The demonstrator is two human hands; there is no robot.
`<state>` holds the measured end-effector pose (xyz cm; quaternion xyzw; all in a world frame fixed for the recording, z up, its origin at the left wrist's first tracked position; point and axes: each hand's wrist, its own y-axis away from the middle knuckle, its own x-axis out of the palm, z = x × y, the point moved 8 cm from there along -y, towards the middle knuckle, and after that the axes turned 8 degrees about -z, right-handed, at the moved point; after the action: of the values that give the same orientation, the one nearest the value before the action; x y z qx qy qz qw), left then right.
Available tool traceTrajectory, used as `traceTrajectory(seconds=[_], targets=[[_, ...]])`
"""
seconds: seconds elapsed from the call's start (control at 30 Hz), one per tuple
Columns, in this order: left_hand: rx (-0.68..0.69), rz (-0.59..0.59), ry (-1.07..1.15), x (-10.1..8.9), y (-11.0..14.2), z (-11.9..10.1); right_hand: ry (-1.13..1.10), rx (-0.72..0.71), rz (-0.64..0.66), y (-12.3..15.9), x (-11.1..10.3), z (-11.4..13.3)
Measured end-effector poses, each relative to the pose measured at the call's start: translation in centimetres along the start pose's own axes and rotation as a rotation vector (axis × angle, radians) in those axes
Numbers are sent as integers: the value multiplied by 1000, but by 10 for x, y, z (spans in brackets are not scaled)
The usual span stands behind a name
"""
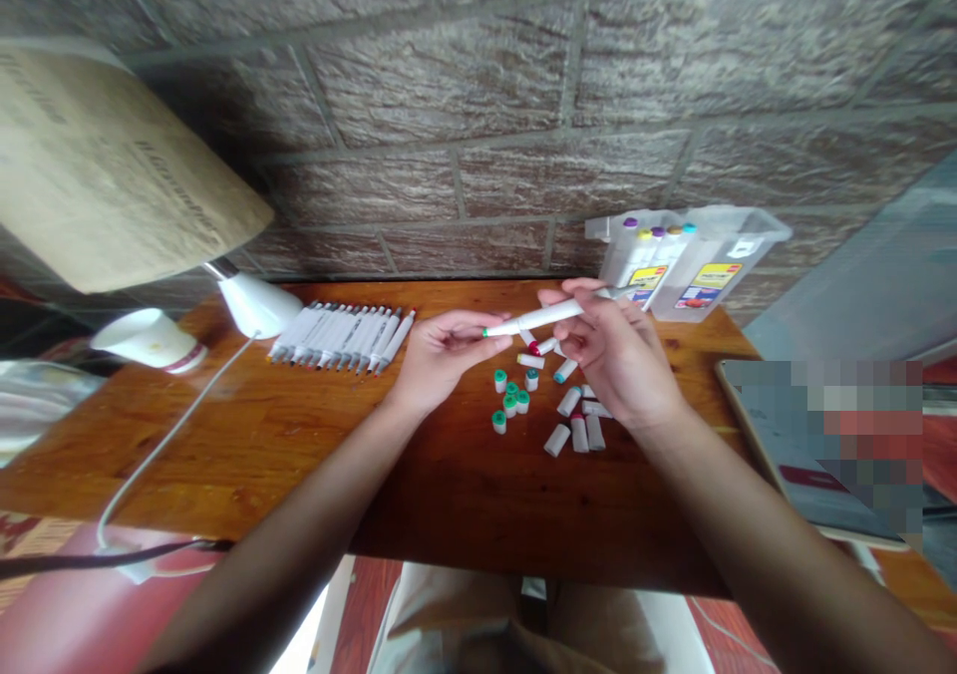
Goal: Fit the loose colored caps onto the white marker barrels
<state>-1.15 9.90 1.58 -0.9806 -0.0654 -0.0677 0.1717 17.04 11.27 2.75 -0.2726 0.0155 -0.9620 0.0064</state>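
Observation:
Over a wooden table point(314, 455), both hands hold one white marker point(539, 317) that lies nearly level. My left hand point(441, 353) pinches its green-tipped left end. My right hand point(617, 350) is closed round its right part. Below the hands lie several loose caps: green-topped ones point(510, 401) and white ones point(577, 425) scattered on the table. A row of white markers point(342, 338) lies side by side to the left.
A clear plastic marker case point(692, 260) with a few coloured markers stands at the back right against a brick wall. A white lamp point(258, 305) with its cable point(160, 445) sits at the left. A tablet point(814, 455) lies at the right edge.

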Motion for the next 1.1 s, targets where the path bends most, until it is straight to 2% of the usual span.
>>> traceTrajectory(seconds=[0.23, 0.5, 0.83, 0.93, 1.1], targets=[[117, -67, -69, -3, 1, -8, 48, 77, -20, -2, -2, -10], [190, -16, -196, 0, 5, -9, 105, 81, -8, -5, -5, -14], [336, 57, -333, 8, 10, -19, 407, -5, 199, 7, 8, -26], [359, 61, -332, 8, 11, -20, 412, -42, 198, 7, 9, -22], [349, 76, -350, 12, 12, -21, 413, -5, 162, 6, 6, -21]])
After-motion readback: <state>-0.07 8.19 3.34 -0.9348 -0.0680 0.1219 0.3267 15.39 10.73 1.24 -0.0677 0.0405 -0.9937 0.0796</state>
